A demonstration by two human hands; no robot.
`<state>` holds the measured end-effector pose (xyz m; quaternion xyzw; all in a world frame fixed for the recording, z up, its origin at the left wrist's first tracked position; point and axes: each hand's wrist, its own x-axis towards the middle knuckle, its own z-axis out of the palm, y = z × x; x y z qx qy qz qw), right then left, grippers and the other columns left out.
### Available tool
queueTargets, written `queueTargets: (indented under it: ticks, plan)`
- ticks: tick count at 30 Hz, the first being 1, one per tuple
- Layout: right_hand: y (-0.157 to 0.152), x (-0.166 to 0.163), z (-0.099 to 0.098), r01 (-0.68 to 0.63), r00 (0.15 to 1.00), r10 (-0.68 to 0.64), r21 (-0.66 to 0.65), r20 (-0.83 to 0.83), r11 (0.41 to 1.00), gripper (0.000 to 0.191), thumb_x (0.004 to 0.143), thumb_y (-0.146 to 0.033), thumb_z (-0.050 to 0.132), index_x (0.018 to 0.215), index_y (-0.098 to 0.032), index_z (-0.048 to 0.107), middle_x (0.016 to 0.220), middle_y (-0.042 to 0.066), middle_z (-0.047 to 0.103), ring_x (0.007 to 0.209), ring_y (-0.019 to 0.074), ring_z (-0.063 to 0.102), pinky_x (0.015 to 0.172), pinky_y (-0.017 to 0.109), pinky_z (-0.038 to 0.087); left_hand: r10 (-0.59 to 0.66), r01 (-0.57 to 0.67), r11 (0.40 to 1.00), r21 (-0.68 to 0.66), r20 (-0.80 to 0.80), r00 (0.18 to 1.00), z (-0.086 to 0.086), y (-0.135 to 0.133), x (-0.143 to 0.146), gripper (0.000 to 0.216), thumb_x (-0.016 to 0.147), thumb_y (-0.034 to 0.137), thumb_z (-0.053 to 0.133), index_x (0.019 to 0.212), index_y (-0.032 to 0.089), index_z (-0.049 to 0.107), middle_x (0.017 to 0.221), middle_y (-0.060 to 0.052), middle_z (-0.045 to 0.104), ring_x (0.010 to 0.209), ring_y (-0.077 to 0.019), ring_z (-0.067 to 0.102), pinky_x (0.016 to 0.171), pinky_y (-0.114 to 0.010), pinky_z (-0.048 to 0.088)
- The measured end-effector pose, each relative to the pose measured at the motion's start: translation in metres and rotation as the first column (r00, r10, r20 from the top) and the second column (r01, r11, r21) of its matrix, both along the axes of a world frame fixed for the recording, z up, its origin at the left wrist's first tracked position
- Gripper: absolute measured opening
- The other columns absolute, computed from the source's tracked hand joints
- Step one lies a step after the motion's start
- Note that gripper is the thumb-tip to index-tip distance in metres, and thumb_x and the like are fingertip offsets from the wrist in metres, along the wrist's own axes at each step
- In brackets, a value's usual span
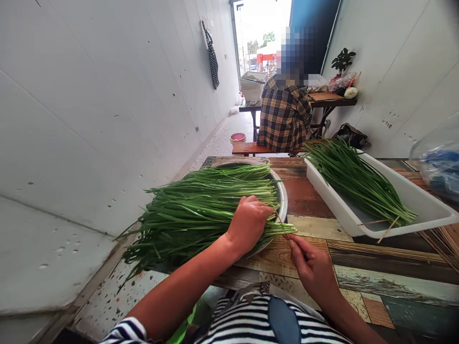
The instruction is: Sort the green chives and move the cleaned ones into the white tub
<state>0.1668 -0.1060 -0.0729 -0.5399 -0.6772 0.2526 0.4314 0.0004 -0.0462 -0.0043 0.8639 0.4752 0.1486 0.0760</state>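
A big heap of garlic chives lies across a round metal basin, with pale stem ends pointing right and green leaves hanging over the left side. My left hand is closed over a bunch at the near side, pinching one end of a thin brown straw strip. The strip crosses the stems near their cut ends. Below those ends, my right hand pinches the strip's other end between thumb and fingers. Whether the strip circles the whole bunch is hidden.
A white plastic tub to the right holds more chives. Loose straw strips lie at the right edge, below a clear plastic bag. Beyond the wooden table, a person in a plaid shirt sits on a bench.
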Motion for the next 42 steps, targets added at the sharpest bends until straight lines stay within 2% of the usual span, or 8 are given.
queueTargets:
  ticks: [4,9,15,20,26,29,35,42]
  plan:
    - [0.004,-0.001,-0.003,-0.021,1.000,0.021,-0.019,-0.008,1.000,0.032,0.090,-0.032,0.043,0.098,-0.014,0.068,0.073,0.006,0.069,0.062,0.0162,0.063,0.057,0.022,0.049,-0.181,0.174,0.980,-0.094,-0.074,0.981,0.015,-0.001,-0.006,0.029,0.082,0.008,0.041,0.084,0.017,0.069,0.084,-0.005,0.068,0.082,-0.0169,0.056,0.079,-0.028,0.042]
    - [-0.001,0.002,-0.006,-0.033,0.999,0.033,0.002,-0.013,0.999,0.029,0.089,-0.031,0.045,0.096,-0.015,0.068,0.084,0.007,0.071,0.070,0.0169,0.066,0.062,0.022,0.051,0.037,-0.034,0.999,0.030,-0.098,0.994,0.019,0.021,-0.022,0.028,0.079,0.010,0.044,0.085,0.016,0.071,0.085,-0.009,0.067,0.081,-0.0194,0.058,0.077,-0.029,0.044]
    - [-0.008,0.002,-0.001,-0.036,0.999,0.036,0.016,-0.028,0.999,0.029,0.089,-0.031,0.045,0.095,-0.015,0.069,0.071,0.004,0.068,0.061,0.0157,0.063,0.058,0.022,0.050,0.057,-0.082,0.991,-0.104,-0.221,0.974,0.003,0.042,-0.017,0.017,0.075,0.024,0.057,0.078,0.020,0.073,0.078,-0.008,0.068,0.077,-0.0215,0.060,0.070,-0.030,0.044]
    - [-0.008,0.003,-0.005,-0.022,1.000,0.022,-0.027,-0.019,0.999,0.031,0.089,-0.033,0.044,0.096,-0.014,0.068,0.060,0.002,0.063,0.051,0.0141,0.057,0.052,0.022,0.048,0.070,-0.100,0.991,-0.089,-0.297,0.952,0.004,0.041,-0.005,0.016,0.072,0.022,0.060,0.078,0.018,0.074,0.081,-0.011,0.067,0.085,-0.0234,0.060,0.075,-0.031,0.044]
    - [-0.006,0.003,-0.004,-0.042,0.999,0.041,-0.032,-0.024,0.999,0.031,0.089,-0.033,0.044,0.097,-0.014,0.068,0.066,0.003,0.065,0.056,0.0147,0.060,0.053,0.021,0.048,0.110,-0.111,0.994,-0.024,-0.018,0.994,0.009,0.032,-0.009,0.023,0.080,0.021,0.051,0.083,0.020,0.073,0.084,-0.006,0.070,0.082,-0.0181,0.061,0.078,-0.028,0.043]
    - [-0.006,0.003,-0.003,-0.038,0.999,0.037,-0.042,-0.024,0.998,0.031,0.089,-0.033,0.044,0.097,-0.014,0.068,0.065,0.003,0.064,0.054,0.0143,0.059,0.052,0.021,0.047,0.141,-0.133,0.988,-0.076,0.101,0.985,0.007,0.029,-0.011,0.024,0.081,0.022,0.049,0.085,0.021,0.073,0.084,-0.004,0.071,0.081,-0.0169,0.062,0.078,-0.027,0.042]
    - [-0.007,0.003,-0.004,-0.039,0.999,0.037,-0.061,-0.024,0.997,0.033,0.089,-0.033,0.044,0.098,-0.013,0.067,0.055,0.001,0.058,0.051,0.0142,0.056,0.048,0.021,0.045,0.169,-0.119,0.962,-0.248,0.194,0.966,0.010,0.026,-0.010,0.025,0.081,0.023,0.047,0.073,0.019,0.071,0.075,-0.001,0.071,0.072,-0.0142,0.061,0.067,-0.023,0.040]
    - [-0.006,0.004,-0.003,-0.034,0.999,0.034,-0.050,0.003,0.998,0.032,0.090,-0.033,0.043,0.099,-0.014,0.067,0.060,0.002,0.062,0.052,0.0137,0.057,0.050,0.021,0.046,0.210,-0.128,0.946,-0.298,0.263,0.942,0.008,0.026,-0.012,0.026,0.080,0.027,0.048,0.070,0.018,0.070,0.073,0.000,0.070,0.072,-0.0138,0.059,0.068,-0.022,0.040]
